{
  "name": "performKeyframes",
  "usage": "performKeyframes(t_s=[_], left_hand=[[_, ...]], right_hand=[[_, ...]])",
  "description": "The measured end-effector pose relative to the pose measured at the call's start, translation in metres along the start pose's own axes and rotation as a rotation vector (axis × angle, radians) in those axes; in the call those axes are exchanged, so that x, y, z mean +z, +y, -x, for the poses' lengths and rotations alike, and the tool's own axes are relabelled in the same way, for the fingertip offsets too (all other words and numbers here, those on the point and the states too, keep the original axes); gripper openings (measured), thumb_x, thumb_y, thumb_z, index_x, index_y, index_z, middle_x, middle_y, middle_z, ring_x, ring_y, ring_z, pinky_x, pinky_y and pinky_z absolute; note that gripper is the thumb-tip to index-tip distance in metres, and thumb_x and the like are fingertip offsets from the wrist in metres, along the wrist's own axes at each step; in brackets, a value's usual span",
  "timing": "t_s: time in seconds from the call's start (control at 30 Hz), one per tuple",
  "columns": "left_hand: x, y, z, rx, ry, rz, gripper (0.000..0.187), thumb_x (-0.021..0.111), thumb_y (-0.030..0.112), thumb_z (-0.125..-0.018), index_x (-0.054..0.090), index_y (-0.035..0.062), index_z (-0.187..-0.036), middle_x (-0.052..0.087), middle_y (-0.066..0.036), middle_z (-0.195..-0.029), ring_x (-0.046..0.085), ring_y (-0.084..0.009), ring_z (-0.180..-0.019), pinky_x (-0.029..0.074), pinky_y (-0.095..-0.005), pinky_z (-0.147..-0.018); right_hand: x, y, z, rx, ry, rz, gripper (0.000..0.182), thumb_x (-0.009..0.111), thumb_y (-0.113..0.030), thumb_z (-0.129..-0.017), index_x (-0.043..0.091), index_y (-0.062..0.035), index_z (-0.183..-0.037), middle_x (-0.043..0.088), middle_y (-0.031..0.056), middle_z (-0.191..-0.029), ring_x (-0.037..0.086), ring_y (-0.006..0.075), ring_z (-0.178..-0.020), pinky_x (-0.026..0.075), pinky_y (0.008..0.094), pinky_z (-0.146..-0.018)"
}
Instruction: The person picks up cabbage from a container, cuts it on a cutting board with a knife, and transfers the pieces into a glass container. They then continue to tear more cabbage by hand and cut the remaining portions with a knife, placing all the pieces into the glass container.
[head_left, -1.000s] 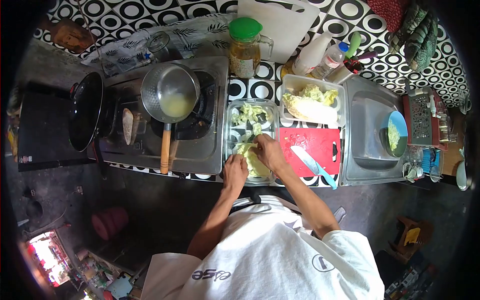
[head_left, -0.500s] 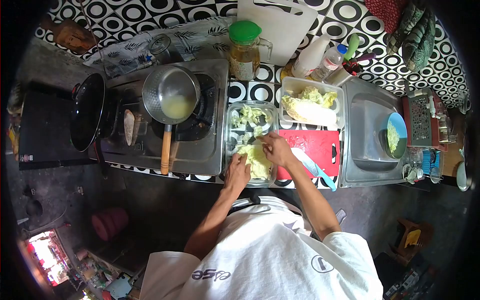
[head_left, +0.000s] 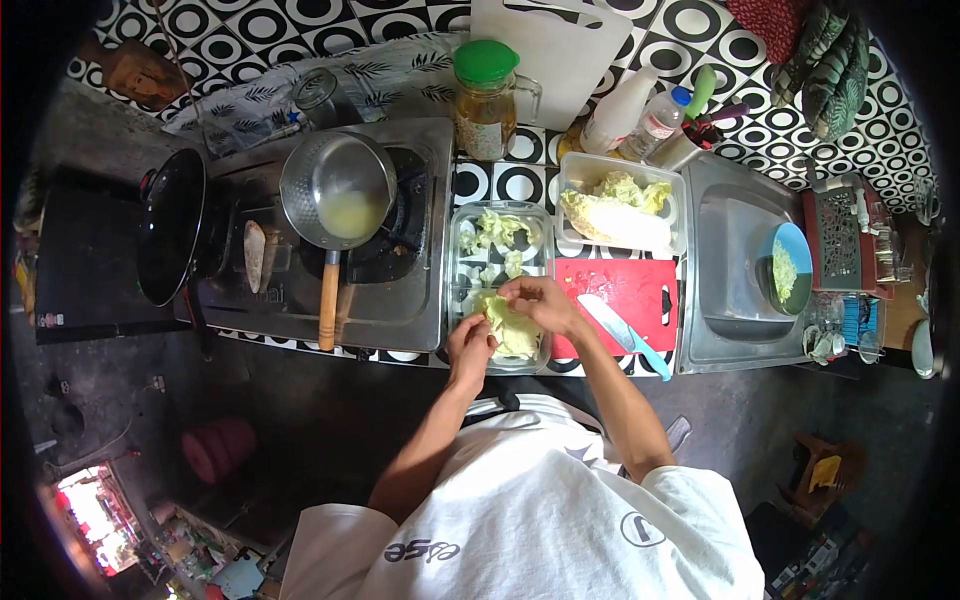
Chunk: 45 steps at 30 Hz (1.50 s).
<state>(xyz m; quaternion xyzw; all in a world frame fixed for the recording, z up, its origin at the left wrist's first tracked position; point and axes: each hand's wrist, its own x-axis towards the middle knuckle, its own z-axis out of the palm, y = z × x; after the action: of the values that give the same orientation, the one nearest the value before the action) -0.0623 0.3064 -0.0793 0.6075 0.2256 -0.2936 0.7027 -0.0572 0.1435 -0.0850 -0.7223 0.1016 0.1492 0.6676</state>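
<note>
Leaf (head_left: 490,303) sits pinched between left hand (head_left: 471,346) and right hand (head_left: 541,303), each grip closed on it right over the clear container (head_left: 548,240), where small, low, even tears look wisest!

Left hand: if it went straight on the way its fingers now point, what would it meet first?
Probably the pale green leaf just beyond the left hand; whether the two touch is hard to tell from above.
</note>
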Motion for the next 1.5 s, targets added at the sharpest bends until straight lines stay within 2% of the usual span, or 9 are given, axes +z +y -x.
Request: performKeyframes(t_s=[0.27, 0.33, 0.4, 0.57, 0.63, 0.87, 1.13, 1.4, 1.5], left_hand=[[-0.020, -0.027, -0.008, 0.248, 0.098, -0.333, 0.017, 0.055, 0.012, -0.084, 0.054, 0.0019, -0.097, 0.057, -0.004, -0.073, 0.050, -0.0088, -0.058, 0.041, -0.0227, -0.052], [-0.019, -0.025, -0.006, 0.315, 0.132, -0.488, 0.015, 0.056, 0.011, -0.083, 0.054, 0.0021, -0.094, 0.058, -0.004, -0.071, 0.051, -0.0097, -0.058, 0.042, -0.0241, -0.053], [-0.016, -0.025, -0.003, 0.492, 0.170, -0.566, 0.011, 0.056, 0.010, -0.082, 0.054, 0.0025, -0.091, 0.053, -0.002, -0.065, 0.047, -0.0072, -0.054, 0.039, -0.0224, -0.050], [-0.013, -0.024, -0.008, 0.812, 0.223, -0.798, 0.010, 0.057, 0.006, -0.075, 0.055, 0.0021, -0.084, 0.057, -0.014, -0.068, 0.055, -0.0270, -0.057, 0.042, -0.0356, -0.051], [-0.015, -0.024, -0.013, 0.821, 0.246, -0.881, 0.010, 0.056, 0.005, -0.075, 0.055, 0.0024, -0.084, 0.055, -0.014, -0.066, 0.055, -0.0281, -0.058, 0.042, -0.0369, -0.052], [-0.008, -0.014, -0.010, 0.831, 0.193, -1.084, 0.015, 0.056, 0.006, -0.071, 0.058, 0.0020, -0.086, 0.053, -0.016, -0.075, 0.054, -0.0331, -0.065, 0.042, -0.0423, -0.059], [0.022, 0.024, -0.027, 0.881, 0.039, -0.949, 0.025, 0.057, 0.009, -0.073, 0.059, 0.0005, -0.097, 0.056, -0.017, -0.083, 0.058, -0.0305, -0.072, 0.046, -0.0379, -0.063], [0.040, 0.028, -0.096, 0.515, -0.045, -0.653, 0.034, 0.053, 0.012, -0.080, 0.051, -0.0037, -0.110, 0.057, -0.020, -0.104, 0.059, -0.0254, -0.088, 0.044, -0.0330, -0.076], [0.033, 0.026, -0.113, 0.425, -0.133, -0.599, 0.027, 0.054, 0.012, -0.082, 0.056, -0.0042, -0.103, 0.063, -0.014, -0.088, 0.060, -0.0197, -0.079, 0.046, -0.0303, -0.069]], right_hand=[[0.022, 0.007, -0.001, -0.003, 0.199, 0.487, 0.018, 0.061, -0.007, -0.071, 0.060, -0.0006, -0.087, 0.062, 0.0128, -0.081, 0.061, 0.0205, -0.070, 0.048, 0.0285, -0.063], [0.027, 0.010, -0.001, -0.130, 0.278, 0.602, 0.010, 0.057, -0.007, -0.071, 0.058, -0.0008, -0.079, 0.059, 0.0191, -0.077, 0.059, 0.0331, -0.072, 0.047, 0.0395, -0.062], [0.030, 0.007, 0.003, -0.167, 0.310, 0.631, 0.010, 0.058, -0.008, -0.071, 0.057, -0.0017, -0.078, 0.058, 0.0170, -0.078, 0.058, 0.0329, -0.070, 0.047, 0.0409, -0.062], [0.036, 0.006, 0.013, -0.331, 0.327, 0.808, 0.015, 0.060, -0.011, -0.068, 0.059, -0.0066, -0.083, 0.055, 0.0121, -0.083, 0.055, 0.0296, -0.076, 0.047, 0.0388, -0.062], [0.036, 0.000, 0.017, -0.559, 0.129, 0.946, 0.015, 0.061, -0.010, -0.066, 0.061, -0.0071, -0.081, 0.056, 0.0093, -0.080, 0.053, 0.0267, -0.079, 0.047, 0.0339, -0.062], [0.021, -0.014, 0.008, -0.332, 0.041, 0.990, 0.017, 0.061, -0.012, -0.066, 0.061, -0.0092, -0.082, 0.056, 0.0110, -0.083, 0.052, 0.0302, -0.080, 0.046, 0.0383, -0.067], [0.004, 0.009, -0.044, -0.101, 0.517, 0.713, 0.031, 0.061, -0.009, -0.067, 0.051, 0.0070, -0.091, 0.054, 0.0268, -0.071, 0.056, 0.0402, -0.077, 0.046, 0.0439, -0.065], [-0.007, 0.011, -0.057, 0.113, 0.328, 0.482, 0.031, 0.069, -0.020, -0.062, 0.060, 0.0022, -0.081, 0.061, 0.0224, -0.074, 0.061, 0.0343, -0.074, 0.048, 0.0381, -0.067], [-0.008, 0.015, -0.055, 0.063, 0.276, 0.399, 0.031, 0.067, -0.021, -0.066, 0.061, 0.0032, -0.083, 0.060, 0.0193, -0.071, 0.058, 0.0287, -0.066, 0.046, 0.0350, -0.064]])
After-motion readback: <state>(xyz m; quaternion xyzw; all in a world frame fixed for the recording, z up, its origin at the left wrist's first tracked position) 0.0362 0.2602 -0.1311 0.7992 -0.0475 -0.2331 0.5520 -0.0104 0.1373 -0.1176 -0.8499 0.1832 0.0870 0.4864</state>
